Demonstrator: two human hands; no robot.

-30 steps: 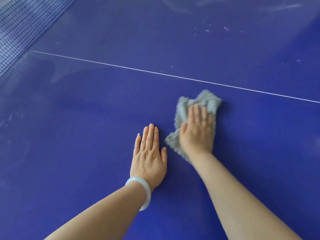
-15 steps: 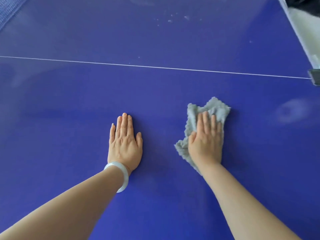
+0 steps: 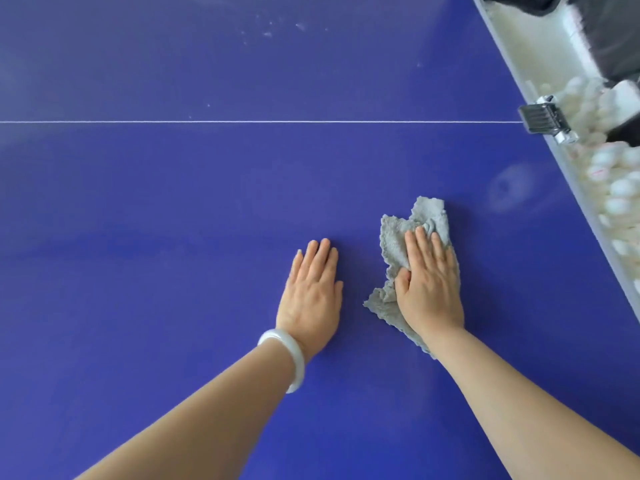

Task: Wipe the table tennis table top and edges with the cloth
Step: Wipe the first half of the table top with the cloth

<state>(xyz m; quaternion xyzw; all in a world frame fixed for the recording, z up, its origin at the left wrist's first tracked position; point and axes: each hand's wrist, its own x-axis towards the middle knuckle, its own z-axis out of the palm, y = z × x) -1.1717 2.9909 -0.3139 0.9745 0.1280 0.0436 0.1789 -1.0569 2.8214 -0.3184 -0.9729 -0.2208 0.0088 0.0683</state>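
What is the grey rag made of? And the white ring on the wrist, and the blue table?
The grey rag looks like fluffy microfibre: fuzzy, scalloped edges. The white ring may be jade or glass: smooth, milky. The blue table seems hard painted board, perhaps wood: smooth, faint sheen.

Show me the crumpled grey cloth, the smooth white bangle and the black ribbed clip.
Crumpled grey cloth [image 3: 394,237], head view: bare upper-left fold.
Smooth white bangle [image 3: 298,362], head view: outer band.
Black ribbed clip [image 3: 542,116], head view: ribbed top.

The right hand hides the middle of the cloth. Blurred white balls beyond the worktop are cut off at the right edge.
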